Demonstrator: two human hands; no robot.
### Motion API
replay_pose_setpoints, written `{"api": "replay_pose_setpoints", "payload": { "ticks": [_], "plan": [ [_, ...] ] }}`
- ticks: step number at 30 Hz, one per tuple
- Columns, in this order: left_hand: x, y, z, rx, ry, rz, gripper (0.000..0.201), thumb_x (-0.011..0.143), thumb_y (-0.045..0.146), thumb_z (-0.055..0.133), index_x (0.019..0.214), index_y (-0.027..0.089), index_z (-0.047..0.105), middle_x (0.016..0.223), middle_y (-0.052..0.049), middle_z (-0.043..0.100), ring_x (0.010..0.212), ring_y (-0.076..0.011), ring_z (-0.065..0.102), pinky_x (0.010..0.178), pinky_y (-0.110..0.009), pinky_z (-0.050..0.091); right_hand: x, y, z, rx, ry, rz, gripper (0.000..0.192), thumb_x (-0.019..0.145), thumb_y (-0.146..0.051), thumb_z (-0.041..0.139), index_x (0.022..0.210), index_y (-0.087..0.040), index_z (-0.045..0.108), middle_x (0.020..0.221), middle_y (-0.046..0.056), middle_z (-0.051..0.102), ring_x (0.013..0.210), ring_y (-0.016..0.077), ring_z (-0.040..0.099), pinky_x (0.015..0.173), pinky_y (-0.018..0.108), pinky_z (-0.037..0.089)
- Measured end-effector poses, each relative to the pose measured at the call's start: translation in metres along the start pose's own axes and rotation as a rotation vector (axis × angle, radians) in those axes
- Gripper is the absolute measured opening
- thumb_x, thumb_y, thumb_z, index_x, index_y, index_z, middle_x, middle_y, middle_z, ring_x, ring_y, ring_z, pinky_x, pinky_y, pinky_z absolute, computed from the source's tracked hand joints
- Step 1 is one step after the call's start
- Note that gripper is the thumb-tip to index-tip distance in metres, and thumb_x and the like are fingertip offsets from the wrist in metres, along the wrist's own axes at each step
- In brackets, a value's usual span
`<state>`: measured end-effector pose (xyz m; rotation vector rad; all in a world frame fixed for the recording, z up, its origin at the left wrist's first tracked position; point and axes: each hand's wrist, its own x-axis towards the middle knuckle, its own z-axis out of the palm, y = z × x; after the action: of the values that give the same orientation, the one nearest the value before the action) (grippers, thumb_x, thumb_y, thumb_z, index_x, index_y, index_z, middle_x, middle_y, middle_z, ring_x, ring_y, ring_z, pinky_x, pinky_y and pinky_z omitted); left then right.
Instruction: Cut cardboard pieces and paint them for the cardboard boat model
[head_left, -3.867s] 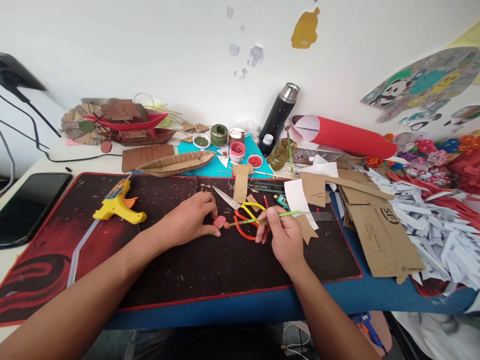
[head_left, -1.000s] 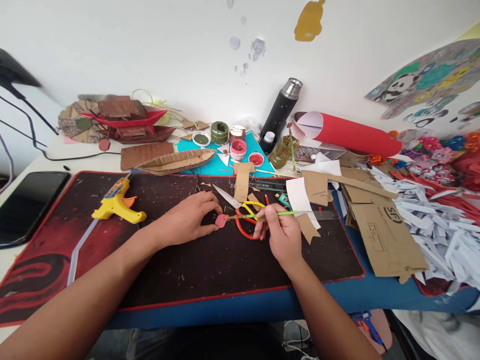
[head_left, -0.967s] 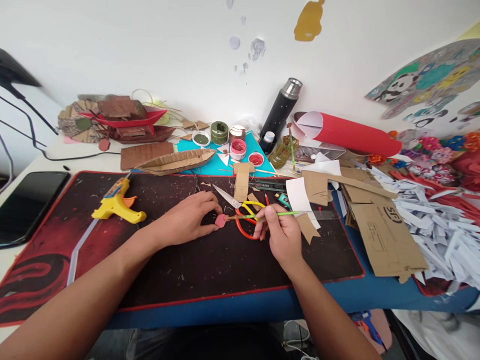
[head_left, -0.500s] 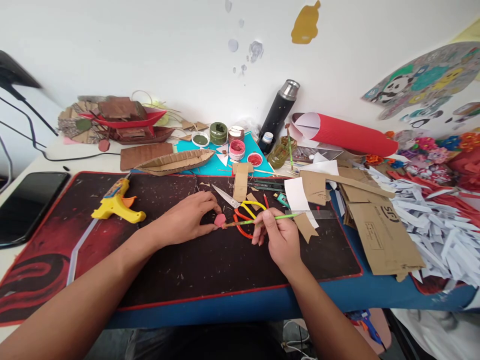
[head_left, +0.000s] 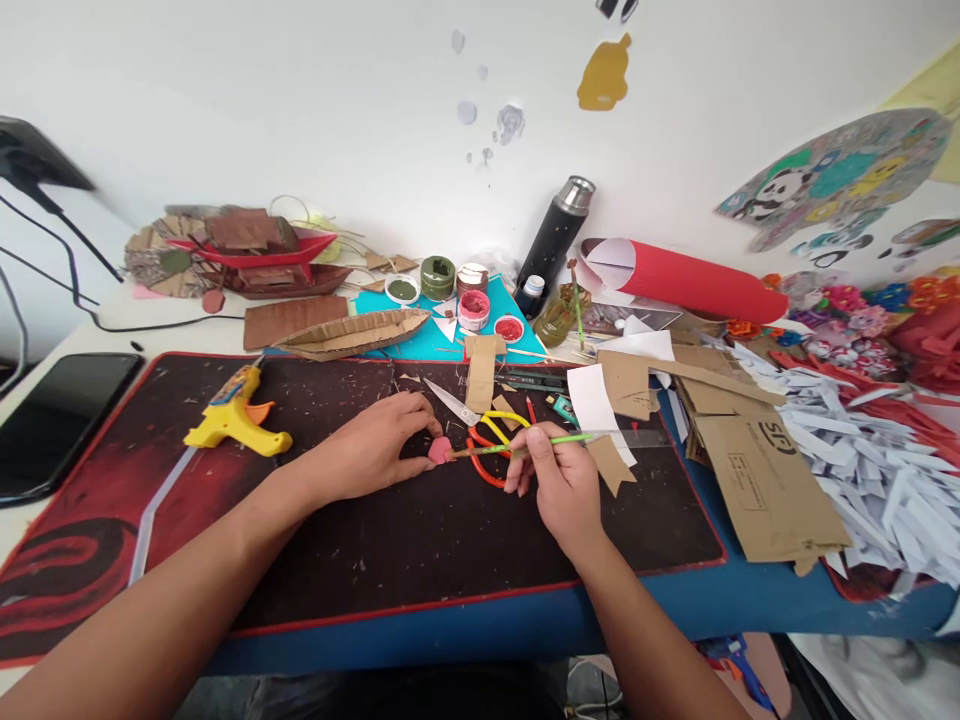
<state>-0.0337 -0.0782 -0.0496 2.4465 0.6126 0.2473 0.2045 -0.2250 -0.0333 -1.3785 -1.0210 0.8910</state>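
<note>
My left hand [head_left: 375, 440] rests on the dark mat and pinches a small pink piece [head_left: 439, 451] between thumb and fingertips; its material is too small to tell. My right hand [head_left: 555, 475] is closed round a green-handled paintbrush [head_left: 559, 440], held nearly level. The brush tip touches the right edge of the pink piece. Just behind the brush lie scissors [head_left: 491, 428] with yellow and orange handles, partly hidden by my right hand. An open jar of pinkish-red paint [head_left: 473, 309] stands farther back, beside its red-smeared lid [head_left: 509, 329].
A yellow glue gun [head_left: 236, 420] lies on the mat [head_left: 360, 560] at left, near a black phone [head_left: 67, 425]. A cardboard boat hull [head_left: 352, 335], a black flask [head_left: 555, 232] and green paint [head_left: 437, 278] stand behind. Cardboard sheets [head_left: 757, 490] and white paper strips [head_left: 870, 470] crowd the right.
The brush tip has shifted slightly against the pink piece, and the piece has turned a little in my left fingers. The whole view has tipped slightly upward.
</note>
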Motion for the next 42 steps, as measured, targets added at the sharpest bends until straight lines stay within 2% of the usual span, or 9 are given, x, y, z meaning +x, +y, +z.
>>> {"api": "replay_pose_setpoints", "payload": {
  "ticks": [7, 15, 26, 29, 34, 39, 42],
  "plan": [
    [0.0, 0.001, -0.001, -0.007, 0.014, 0.018, 0.02, 0.098, 0.036, 0.072, 0.114, 0.024, 0.072, 0.119, -0.009, 0.069, 0.112, -0.0281, 0.067, 0.099, -0.04, 0.056, 0.004, -0.004, -0.003, -0.012, 0.027, -0.014, 0.053, 0.108, -0.068, 0.061, 0.087, -0.021, 0.072, 0.06, 0.001, 0.07, 0.045, 0.0152, 0.067, 0.041, 0.022, 0.052],
    [0.0, 0.002, -0.001, -0.02, 0.007, 0.015, 0.019, 0.101, 0.038, 0.069, 0.114, 0.024, 0.072, 0.118, -0.008, 0.068, 0.111, -0.028, 0.067, 0.099, -0.041, 0.055, 0.003, -0.003, 0.005, 0.013, -0.054, -0.012, 0.052, 0.109, -0.065, 0.061, 0.086, -0.02, 0.072, 0.06, 0.0, 0.068, 0.044, 0.0137, 0.066, 0.041, 0.021, 0.049],
    [-0.001, 0.0, -0.002, -0.005, -0.019, -0.01, 0.022, 0.1, 0.035, 0.072, 0.119, 0.024, 0.07, 0.122, -0.009, 0.068, 0.115, -0.0292, 0.067, 0.102, -0.042, 0.054, 0.003, -0.003, -0.002, 0.015, 0.047, -0.014, 0.05, 0.108, -0.065, 0.064, 0.086, -0.02, 0.071, 0.06, 0.001, 0.07, 0.044, 0.0139, 0.066, 0.042, 0.021, 0.051],
    [-0.001, -0.004, -0.001, -0.005, -0.021, -0.035, 0.024, 0.099, 0.041, 0.076, 0.114, 0.024, 0.07, 0.119, -0.008, 0.067, 0.112, -0.0288, 0.066, 0.098, -0.041, 0.054, 0.002, -0.005, -0.001, 0.04, 0.031, -0.017, 0.051, 0.108, -0.065, 0.064, 0.085, -0.02, 0.07, 0.058, 0.0, 0.068, 0.043, 0.0136, 0.065, 0.041, 0.02, 0.05],
    [0.0, -0.006, -0.001, -0.01, -0.028, -0.055, 0.039, 0.093, 0.059, 0.082, 0.104, 0.024, 0.07, 0.113, -0.007, 0.066, 0.104, -0.0287, 0.065, 0.09, -0.04, 0.053, 0.001, -0.005, 0.0, 0.062, 0.025, -0.02, 0.05, 0.108, -0.065, 0.064, 0.086, -0.021, 0.071, 0.057, -0.001, 0.067, 0.042, 0.0133, 0.064, 0.041, 0.02, 0.049],
    [-0.002, -0.007, -0.005, -0.034, -0.037, -0.06, 0.048, 0.09, 0.058, 0.086, 0.118, 0.024, 0.068, 0.12, -0.007, 0.068, 0.115, -0.0306, 0.067, 0.099, -0.042, 0.054, 0.0, -0.004, -0.001, 0.082, 0.046, -0.003, 0.05, 0.105, -0.067, 0.068, 0.087, -0.021, 0.072, 0.056, -0.002, 0.067, 0.041, 0.0133, 0.064, 0.041, 0.02, 0.049],
    [-0.004, -0.009, -0.007, -0.057, -0.052, -0.042, 0.04, 0.096, 0.051, 0.08, 0.125, 0.025, 0.069, 0.126, -0.007, 0.069, 0.121, -0.0302, 0.067, 0.105, -0.043, 0.054, 0.0, -0.004, -0.002, 0.09, 0.07, 0.009, 0.051, 0.103, -0.069, 0.07, 0.086, -0.02, 0.072, 0.055, -0.002, 0.066, 0.04, 0.0131, 0.063, 0.041, 0.02, 0.049]
  ]
}}
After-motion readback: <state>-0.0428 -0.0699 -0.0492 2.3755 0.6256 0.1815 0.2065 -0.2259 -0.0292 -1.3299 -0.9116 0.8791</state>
